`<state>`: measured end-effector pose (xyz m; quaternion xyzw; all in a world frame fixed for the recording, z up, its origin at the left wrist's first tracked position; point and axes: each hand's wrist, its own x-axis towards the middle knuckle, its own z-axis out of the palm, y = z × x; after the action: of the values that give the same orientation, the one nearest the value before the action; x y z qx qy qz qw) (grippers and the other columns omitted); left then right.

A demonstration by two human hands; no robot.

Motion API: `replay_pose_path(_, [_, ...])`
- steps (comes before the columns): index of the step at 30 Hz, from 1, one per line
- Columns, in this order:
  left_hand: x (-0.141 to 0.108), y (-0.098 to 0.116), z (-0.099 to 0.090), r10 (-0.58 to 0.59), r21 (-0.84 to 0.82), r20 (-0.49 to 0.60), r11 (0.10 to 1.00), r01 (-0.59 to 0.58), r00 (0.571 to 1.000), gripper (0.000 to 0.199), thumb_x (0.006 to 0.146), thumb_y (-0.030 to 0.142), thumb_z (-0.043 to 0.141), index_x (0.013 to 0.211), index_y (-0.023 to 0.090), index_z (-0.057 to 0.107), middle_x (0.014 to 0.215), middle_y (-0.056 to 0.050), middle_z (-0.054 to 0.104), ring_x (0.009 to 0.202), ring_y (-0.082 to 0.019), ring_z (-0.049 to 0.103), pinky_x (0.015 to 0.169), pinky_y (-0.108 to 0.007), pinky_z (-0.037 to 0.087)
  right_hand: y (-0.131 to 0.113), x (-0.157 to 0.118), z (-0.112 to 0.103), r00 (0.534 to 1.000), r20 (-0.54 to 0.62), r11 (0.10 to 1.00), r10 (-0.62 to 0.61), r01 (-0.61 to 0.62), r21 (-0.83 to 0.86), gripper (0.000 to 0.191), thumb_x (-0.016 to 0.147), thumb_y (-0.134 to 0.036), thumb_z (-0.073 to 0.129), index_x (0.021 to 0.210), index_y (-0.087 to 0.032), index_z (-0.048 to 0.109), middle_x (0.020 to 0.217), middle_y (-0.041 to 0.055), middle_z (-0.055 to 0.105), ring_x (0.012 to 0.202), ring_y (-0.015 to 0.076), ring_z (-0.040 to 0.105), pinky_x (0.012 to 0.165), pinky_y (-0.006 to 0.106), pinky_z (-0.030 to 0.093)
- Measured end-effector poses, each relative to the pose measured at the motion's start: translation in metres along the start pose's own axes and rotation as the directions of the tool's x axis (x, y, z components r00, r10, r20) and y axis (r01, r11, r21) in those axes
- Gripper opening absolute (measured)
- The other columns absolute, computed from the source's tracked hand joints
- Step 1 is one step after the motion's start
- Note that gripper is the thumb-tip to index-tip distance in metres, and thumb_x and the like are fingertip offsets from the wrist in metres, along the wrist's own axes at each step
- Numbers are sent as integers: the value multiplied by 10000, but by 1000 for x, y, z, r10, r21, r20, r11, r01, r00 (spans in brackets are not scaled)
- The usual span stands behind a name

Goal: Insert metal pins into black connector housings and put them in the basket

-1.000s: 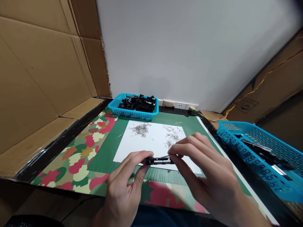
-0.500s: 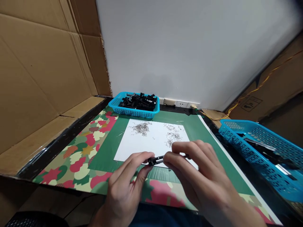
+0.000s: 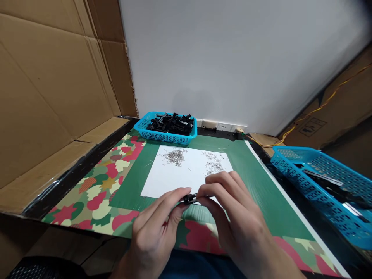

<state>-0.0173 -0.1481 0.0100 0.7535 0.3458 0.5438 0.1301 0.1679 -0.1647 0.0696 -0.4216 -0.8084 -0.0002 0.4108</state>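
A small black part (image 3: 190,198) is held up over the near edge of a white sheet (image 3: 168,182). My left hand (image 3: 159,221) pinches its left end between thumb and fingertips. At its right end, the thumb and index finger of my right hand (image 3: 232,205) close on the part; the fingertips hide much of it. Beyond the hands, a dense pile of tiny metal pieces (image 3: 175,157) lies on the left of the sheet, and a looser scatter (image 3: 213,166) lies on the right.
Black parts fill a blue basket (image 3: 165,137) at the back. Another blue basket (image 3: 314,190) with long dark parts stands at the right. A green mat (image 3: 128,193) lies under the sheet. Cardboard (image 3: 52,77) rises at the left; sockets (image 3: 224,127) line the wall.
My right hand has moved left, closer to my left hand, and its fingers now cover the right end of the black part. My left hand has barely moved.
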Motion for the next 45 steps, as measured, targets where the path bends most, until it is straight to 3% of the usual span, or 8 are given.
replay_pose_path(12, [-2,0,1,53,34,-28,998,-52,998,398,976,-32,624,1297,190,703,1165,-33,812,1038,-164,800,980,-217,636,1,4,4,999,-19,997,42,-41,60,200,1029,-5,530,983,-187,600,944,56,613,860,197,522,746,320,453])
replay_pose_path(17, [0,1,1,101,48,-53,994,-99,993,398,955,-45,643,1266,190,719,1100,-35,829,955,-163,815,911,-203,657,6,1,10,987,26,974,156,-158,161,225,1041,-36,522,916,-207,599,923,47,633,873,204,552,744,320,457])
replay_pose_path(21, [0,-1,2,73,36,-54,997,-71,996,371,957,-43,624,1230,181,737,1075,-51,832,949,-180,820,891,-208,666,7,-2,12,951,120,911,286,-309,273,241,1091,-140,477,889,-218,583,911,40,640,864,205,560,753,328,445])
replay_pose_path(28, [1,-11,7,120,58,-86,992,-115,989,365,944,-42,602,1203,164,756,1019,-79,839,867,-189,831,834,-188,664,17,-8,25,887,195,749,418,-458,480,294,1093,-366,528,857,-208,602,872,28,618,862,203,566,780,326,445])
replay_pose_path(32, [-1,-14,10,90,42,-47,995,-88,995,337,973,-9,580,1211,156,753,990,-89,835,830,-177,826,802,-178,656,23,-13,32,816,238,611,527,-558,561,303,1057,-449,582,899,-198,645,867,24,614,850,202,568,769,316,449])
replay_pose_path(34, [-2,-15,12,65,30,-15,997,-64,998,324,993,9,559,1213,151,750,962,-86,828,823,-175,822,781,-179,653,25,-14,34,799,239,586,552,-575,571,317,1043,-470,599,896,-193,651,867,25,614,846,203,561,763,312,445])
replay_pose_path(39, [-5,-19,13,1,67,60,998,-5,998,288,1016,54,561,1216,156,743,1007,-87,829,842,-186,820,762,-206,649,29,-12,35,808,208,632,551,-567,528,315,1056,-459,578,900,-191,638,853,21,597,813,193,540,726,293,433])
replay_pose_path(45, [-4,-20,11,-96,82,48,992,92,994,230,1022,124,607,1188,203,744,1075,-68,832,928,-219,818,804,-271,657,28,-12,20,833,93,727,545,-525,442,324,1111,-456,482,913,-212,562,818,-3,528,754,173,495,678,281,419])
